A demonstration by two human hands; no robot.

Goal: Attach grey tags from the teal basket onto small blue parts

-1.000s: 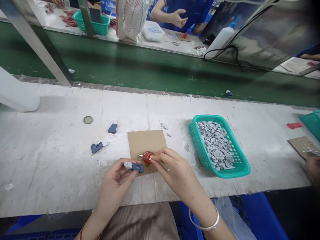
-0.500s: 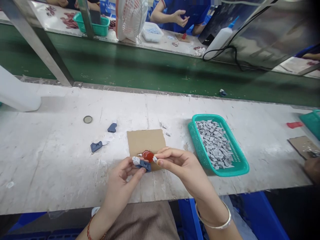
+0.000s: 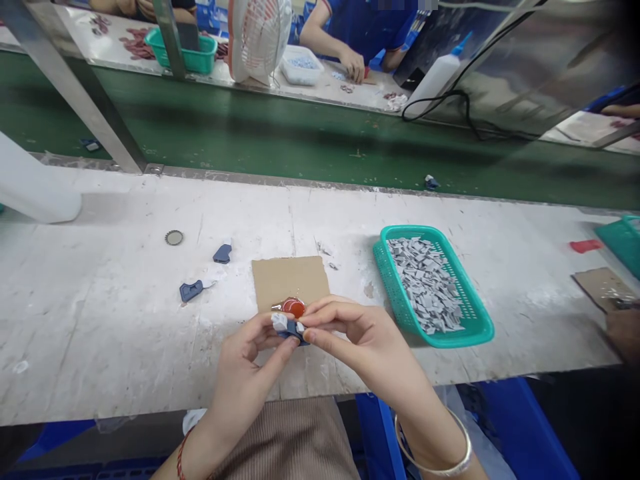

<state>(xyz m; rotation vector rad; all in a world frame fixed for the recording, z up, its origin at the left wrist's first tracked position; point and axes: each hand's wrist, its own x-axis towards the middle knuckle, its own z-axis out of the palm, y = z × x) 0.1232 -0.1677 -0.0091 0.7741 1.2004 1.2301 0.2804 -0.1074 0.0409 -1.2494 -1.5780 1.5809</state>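
Between the fingertips of my left hand is a small dark blue plastic part with a whitish piece at its left end. My right hand pinches a small light grey piece against the right side of that part; its fingertips partly cover it. Just beyond my fingers, a round pool of red, shiny material sits on a square of brown cardboard. To the right, a green basket holds many small grey pieces.
Two more dark blue parts and a crimped metal cap lie on the left of the white table. Behind runs a green belt carrying blue parts. A white bottle stands left; a co-worker's hand is across.
My right hand has brought the grey piece left onto the blue part. A blue part on the belt has shifted left, and another has appeared at left. The co-worker's hand has lowered.
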